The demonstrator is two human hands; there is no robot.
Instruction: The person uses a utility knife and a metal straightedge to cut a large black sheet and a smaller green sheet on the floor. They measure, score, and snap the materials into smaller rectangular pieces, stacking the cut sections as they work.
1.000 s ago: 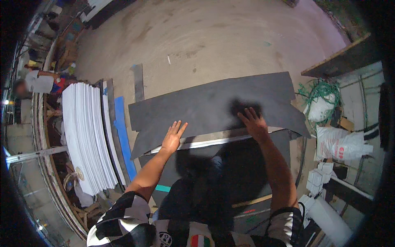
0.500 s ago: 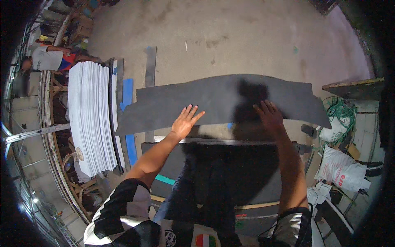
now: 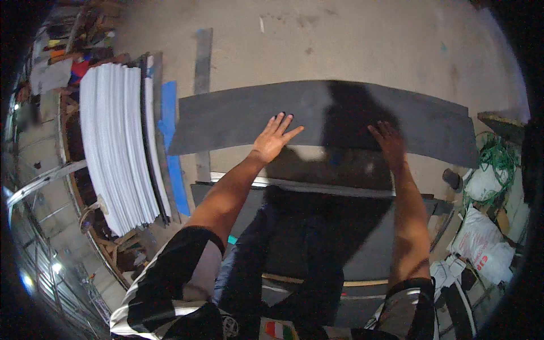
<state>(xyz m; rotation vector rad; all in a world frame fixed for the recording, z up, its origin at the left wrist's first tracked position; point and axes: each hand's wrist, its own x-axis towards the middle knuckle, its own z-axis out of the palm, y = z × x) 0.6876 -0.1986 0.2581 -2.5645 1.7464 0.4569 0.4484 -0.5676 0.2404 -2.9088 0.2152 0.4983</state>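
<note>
A long dark grey sheet (image 3: pixel 238 116) lies crosswise over the floor in front of me, its far edge bowed slightly. My left hand (image 3: pixel 273 137) rests palm down on its near part, left of the middle, fingers spread. Further right, my right hand (image 3: pixel 391 141) is on the same sheet with fingers stretched out, partly in the shadow that falls there. Neither hand grips anything. Nearer to my legs is a stack of dark sheets (image 3: pixel 368 232) with a pale strip (image 3: pixel 249 181) along its far edge.
To the left stands a thick stack of white sheets (image 3: pixel 116 141), beside blue strips (image 3: pixel 169 110) and a narrow grey strip (image 3: pixel 203 62). At the right are green cord (image 3: pixel 497 164), a white plastic bag (image 3: pixel 479 241) and a small dark object (image 3: pixel 451 179). Metal bars (image 3: pixel 51 181) line the left side.
The grey sheet and both hands have shifted farther from me and somewhat right. The sheet's far edge looks less wavy. The whole view has moved slightly too.
</note>
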